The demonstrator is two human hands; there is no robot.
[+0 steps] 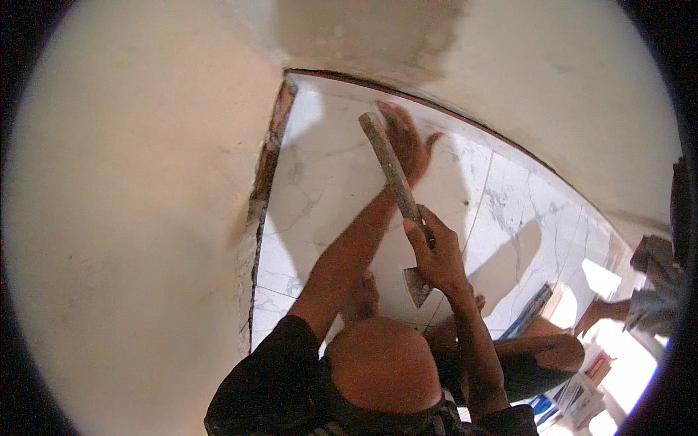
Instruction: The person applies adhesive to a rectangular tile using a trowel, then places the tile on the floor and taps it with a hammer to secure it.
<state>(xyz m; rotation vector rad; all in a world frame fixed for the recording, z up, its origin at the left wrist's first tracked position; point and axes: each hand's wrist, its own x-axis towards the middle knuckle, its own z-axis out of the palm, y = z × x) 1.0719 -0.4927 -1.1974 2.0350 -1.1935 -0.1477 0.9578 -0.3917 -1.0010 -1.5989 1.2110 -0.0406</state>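
My left hand (409,149) reaches far forward over a white, grey-veined floor tile (331,167), near the back wall. Its fingers are extended and the thumb stands out to the side; whether the palm presses on the tile cannot be made out. My right hand (440,254) grips a wooden-handled tool (387,160) low down, close to its metal end. The rough handle slants up and to the left, passing in front of my left hand and wrist. Below my right fingers shows a flat, pointed grey metal blade; the joint between blade and handle is hidden.
A cream wall (131,218) rises at left, with a rough broken gap along the tile edge. Another wall (552,80) runs along the back. My bare foot (360,298) rests on the tiles. At right are another person's hand (600,314), cardboard boxes (542,320) and clutter.
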